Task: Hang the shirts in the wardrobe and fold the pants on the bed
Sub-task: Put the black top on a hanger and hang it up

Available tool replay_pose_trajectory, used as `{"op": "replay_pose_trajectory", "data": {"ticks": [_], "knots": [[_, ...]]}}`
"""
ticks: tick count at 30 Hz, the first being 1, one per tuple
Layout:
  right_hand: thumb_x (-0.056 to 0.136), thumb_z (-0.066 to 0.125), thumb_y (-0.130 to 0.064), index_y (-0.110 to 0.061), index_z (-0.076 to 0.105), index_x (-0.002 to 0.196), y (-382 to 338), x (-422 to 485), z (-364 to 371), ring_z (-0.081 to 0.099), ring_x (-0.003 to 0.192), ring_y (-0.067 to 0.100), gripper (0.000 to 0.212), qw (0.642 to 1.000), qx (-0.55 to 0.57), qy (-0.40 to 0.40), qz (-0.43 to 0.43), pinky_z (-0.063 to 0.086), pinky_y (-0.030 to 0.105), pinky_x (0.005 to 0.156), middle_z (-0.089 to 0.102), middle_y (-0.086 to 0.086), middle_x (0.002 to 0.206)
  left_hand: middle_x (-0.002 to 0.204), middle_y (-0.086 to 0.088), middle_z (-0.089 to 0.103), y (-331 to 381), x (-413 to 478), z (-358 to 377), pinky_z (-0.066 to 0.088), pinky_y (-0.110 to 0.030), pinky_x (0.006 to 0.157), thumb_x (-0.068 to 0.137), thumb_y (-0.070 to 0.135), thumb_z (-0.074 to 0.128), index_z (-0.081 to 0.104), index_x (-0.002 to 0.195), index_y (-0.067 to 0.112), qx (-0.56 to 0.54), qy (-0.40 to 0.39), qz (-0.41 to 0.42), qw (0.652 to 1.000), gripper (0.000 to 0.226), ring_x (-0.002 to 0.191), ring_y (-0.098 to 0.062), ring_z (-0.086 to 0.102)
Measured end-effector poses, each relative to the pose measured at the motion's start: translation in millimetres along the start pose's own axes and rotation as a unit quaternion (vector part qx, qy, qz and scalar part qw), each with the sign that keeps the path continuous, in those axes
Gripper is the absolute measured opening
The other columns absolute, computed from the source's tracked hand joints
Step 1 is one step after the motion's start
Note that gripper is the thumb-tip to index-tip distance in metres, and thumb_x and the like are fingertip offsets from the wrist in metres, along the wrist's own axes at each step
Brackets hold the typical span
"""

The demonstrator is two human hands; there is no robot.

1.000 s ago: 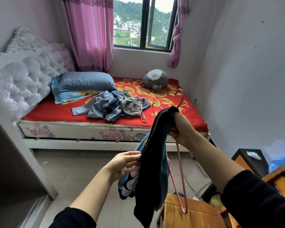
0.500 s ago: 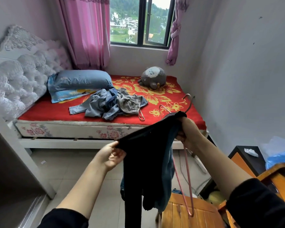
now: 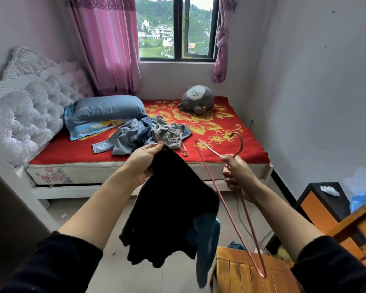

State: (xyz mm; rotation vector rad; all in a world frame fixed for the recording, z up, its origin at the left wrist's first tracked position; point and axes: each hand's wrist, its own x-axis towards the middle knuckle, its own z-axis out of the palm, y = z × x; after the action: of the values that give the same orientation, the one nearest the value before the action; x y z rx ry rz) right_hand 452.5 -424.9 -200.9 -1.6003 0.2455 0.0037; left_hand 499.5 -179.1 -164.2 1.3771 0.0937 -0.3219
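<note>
Hands first: I count two, both raised in front of the near side of the bed. The left hand grips one black shirt by its top edge, fingers curled into the cloth. The shirt hangs free in front of the bed, clear of the mattress. Some blue cloth shows behind its lower part, and from my screen I cannot tell whether it belongs to the same garment. The right hand is clenched round one pink wire hanger just under the hook, and the long triangle dangles below the bed's edge. Shirt and hanger are side by side, not threaded together.

On the bed I count one heap of clothes in grey and blue near the middle, and one second hanger lying at the heap's near right edge. Two pillows sit at the headboard end, a blue pillow on top of a patterned pillow. One grey plush toy sits at the bed's far side under the window. Off the bed's near right corner stands one wooden chair
</note>
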Motion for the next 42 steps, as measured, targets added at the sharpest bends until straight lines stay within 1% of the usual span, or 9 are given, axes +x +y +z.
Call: {"op": "replay_pose_trajectory", "data": {"ticks": [4, 9, 13, 17, 24, 29, 33, 39, 42], "knots": [[0.104, 0.031, -0.035, -0.009, 0.056, 0.093, -42, -8, 5, 0.024, 0.04, 0.009, 0.038, 0.991, 0.113, 0.009, -0.074, 0.018, 0.023, 0.039, 0.028, -0.004, 0.051, 0.067, 0.002, 0.064, -4, 0, 5, 0.049, -0.02, 0.051, 0.093, 0.024, 0.06, 0.065, 0.081, 0.017, 0.088, -0.009, 0.03, 0.996, 0.015, 0.055, -0.009, 0.06], [0.1, 0.041, -0.032, -0.017, 0.046, 0.064, -84, -13, 29, 0.02, 0.039, 0.009, 0.039, 0.939, 0.321, 0.04, -0.116, 0.015, 0.021, 0.039, 0.024, -0.006, 0.046, 0.072, 0.0, 0.066, -1, -4, -8, 0.051, -0.02, 0.053, 0.093, 0.024, 0.06, 0.067, 0.086, 0.016, 0.096, 0.017, 0.04, 0.994, 0.012, 0.057, -0.009, 0.064], [0.097, 0.045, -0.031, -0.02, 0.038, 0.059, -89, -11, 63, 0.019, 0.038, 0.009, 0.04, 0.904, 0.401, 0.096, -0.113, 0.013, 0.019, 0.038, 0.023, -0.007, 0.044, 0.073, -0.001, 0.068, 3, -11, -20, 0.053, -0.019, 0.05, 0.093, 0.022, 0.06, 0.067, 0.083, 0.015, 0.093, 0.035, 0.046, 0.994, 0.014, 0.057, -0.009, 0.065], [0.096, 0.043, -0.026, -0.019, 0.037, 0.056, -72, -13, 94, 0.019, 0.034, 0.009, 0.041, 0.898, 0.409, 0.126, -0.1, 0.016, 0.017, 0.036, 0.025, -0.007, 0.041, 0.069, 0.0, 0.068, 4, -15, -30, 0.052, -0.019, 0.049, 0.093, 0.024, 0.06, 0.066, 0.085, 0.015, 0.072, 0.065, 0.045, 0.994, 0.013, 0.054, -0.009, 0.065], [0.096, 0.044, -0.026, -0.024, 0.042, 0.041, -33, -27, 128, 0.025, 0.032, 0.01, 0.054, 0.93, 0.336, 0.123, -0.084, 0.021, 0.019, 0.037, 0.031, -0.006, 0.038, 0.079, -0.003, 0.064, 3, -15, -38, 0.053, -0.022, 0.049, 0.095, 0.025, 0.057, 0.064, 0.088, 0.016, 0.028, 0.089, 0.034, 0.995, 0.013, 0.066, -0.015, 0.063], [0.099, 0.042, -0.03, -0.023, 0.043, 0.051, -60, -24, 122, 0.029, 0.039, 0.011, 0.049, 0.919, 0.325, 0.167, -0.147, 0.024, 0.025, 0.042, 0.035, -0.006, 0.044, 0.075, -0.003, 0.06, 5, -11, -39, 0.053, -0.021, 0.047, 0.097, 0.022, 0.054, 0.06, 0.083, 0.016, 0.006, 0.124, 0.045, 0.991, 0.016, 0.064, -0.016, 0.059], [0.1, 0.041, -0.032, -0.021, 0.041, 0.052, -91, -23, 116, 0.027, 0.035, 0.009, 0.049, 0.895, 0.369, 0.164, -0.191, 0.023, 0.018, 0.038, 0.032, -0.009, 0.041, 0.078, -0.004, 0.059, 4, -7, -38, 0.054, -0.023, 0.047, 0.097, 0.022, 0.054, 0.058, 0.085, 0.017, 0.012, 0.124, 0.041, 0.991, 0.014, 0.066, -0.017, 0.059], [0.101, 0.041, -0.033, -0.02, 0.042, 0.052, -95, -38, 123, 0.03, 0.035, 0.007, 0.05, 0.917, 0.318, 0.132, -0.2, 0.025, 0.022, 0.041, 0.034, -0.01, 0.04, 0.079, -0.004, 0.059, 2, -4, -38, 0.055, -0.025, 0.05, 0.097, 0.022, 0.053, 0.06, 0.086, 0.017, 0.021, 0.125, 0.04, 0.991, 0.013, 0.068, -0.018, 0.059], [0.101, 0.042, -0.031, -0.02, 0.042, 0.051, -106, -44, 120, 0.027, 0.032, 0.006, 0.051, 0.911, 0.334, 0.107, -0.217, 0.024, 0.018, 0.037, 0.032, -0.011, 0.039, 0.08, -0.004, 0.06, 0, -3, -42, 0.055, -0.028, 0.056, 0.097, 0.023, 0.054, 0.059, 0.085, 0.018, 0.019, 0.129, 0.033, 0.991, 0.014, 0.07, -0.018, 0.061]]}}
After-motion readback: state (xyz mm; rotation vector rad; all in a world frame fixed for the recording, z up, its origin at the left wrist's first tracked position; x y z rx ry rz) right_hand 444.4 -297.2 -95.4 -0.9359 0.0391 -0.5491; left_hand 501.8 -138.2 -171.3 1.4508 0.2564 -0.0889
